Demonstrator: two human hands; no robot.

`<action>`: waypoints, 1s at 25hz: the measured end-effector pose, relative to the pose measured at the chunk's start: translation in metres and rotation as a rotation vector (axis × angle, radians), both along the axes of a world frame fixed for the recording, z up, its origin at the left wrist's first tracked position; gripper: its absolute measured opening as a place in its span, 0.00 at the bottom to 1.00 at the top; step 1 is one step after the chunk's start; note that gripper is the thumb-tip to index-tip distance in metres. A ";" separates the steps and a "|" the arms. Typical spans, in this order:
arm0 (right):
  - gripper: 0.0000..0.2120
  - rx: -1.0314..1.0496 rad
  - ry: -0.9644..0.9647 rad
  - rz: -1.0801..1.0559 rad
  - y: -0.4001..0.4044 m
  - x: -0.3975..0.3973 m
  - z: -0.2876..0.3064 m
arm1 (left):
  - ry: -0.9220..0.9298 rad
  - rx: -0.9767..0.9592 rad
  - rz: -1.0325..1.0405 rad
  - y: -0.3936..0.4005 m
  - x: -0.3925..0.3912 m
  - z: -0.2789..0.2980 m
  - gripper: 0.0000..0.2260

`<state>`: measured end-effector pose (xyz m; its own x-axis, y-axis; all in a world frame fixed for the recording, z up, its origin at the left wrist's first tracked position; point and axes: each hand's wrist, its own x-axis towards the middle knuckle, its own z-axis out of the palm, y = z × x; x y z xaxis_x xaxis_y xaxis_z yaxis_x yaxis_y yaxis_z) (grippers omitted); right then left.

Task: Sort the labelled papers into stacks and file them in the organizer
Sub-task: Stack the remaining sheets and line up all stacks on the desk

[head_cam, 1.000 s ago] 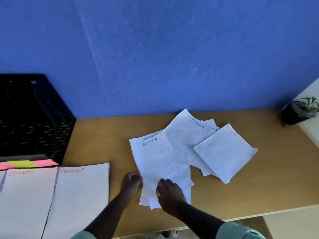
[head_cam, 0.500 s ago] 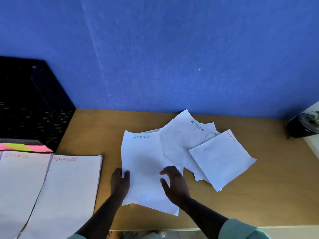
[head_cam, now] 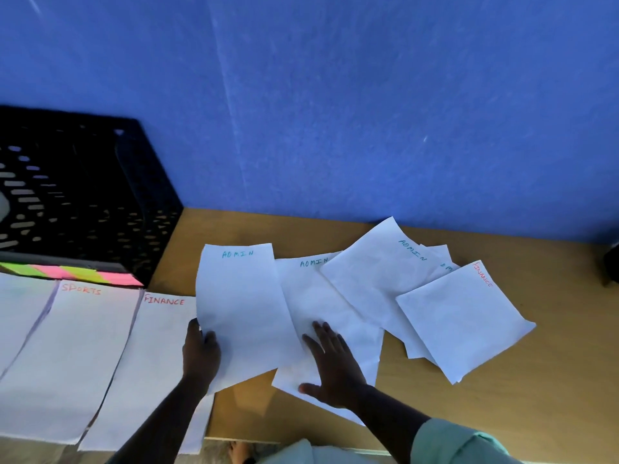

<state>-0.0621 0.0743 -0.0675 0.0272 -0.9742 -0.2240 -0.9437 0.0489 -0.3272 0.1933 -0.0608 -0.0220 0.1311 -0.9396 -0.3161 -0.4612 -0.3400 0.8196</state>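
Note:
My left hand pinches the lower left edge of a white sheet labelled ADMIN, which overlaps the right edge of the FINANCE stack. My right hand lies flat, fingers spread, on a second ADMIN sheet just to the right. Further right lie a third ADMIN sheet, a partly covered sheet beneath it, and a sheet labelled FINANCE on top. A SPORTS stack lies at the left. The black perforated organizer stands at the back left.
The sheets lie on a wooden table against a blue wall. Coloured sticky tabs sit along the organizer's front edge. Another white stack lies at the far left. A dark object shows at the right border.
My left hand has drawn the top ADMIN sheet leftward off the pile, uncovering the ADMIN sheet below. My right hand has flattened on that lower sheet. The camera has moved closer.

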 end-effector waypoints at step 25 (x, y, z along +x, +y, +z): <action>0.41 0.161 -0.406 -0.017 -0.028 0.071 0.071 | 0.484 0.359 -0.245 -0.027 -0.025 -0.015 0.25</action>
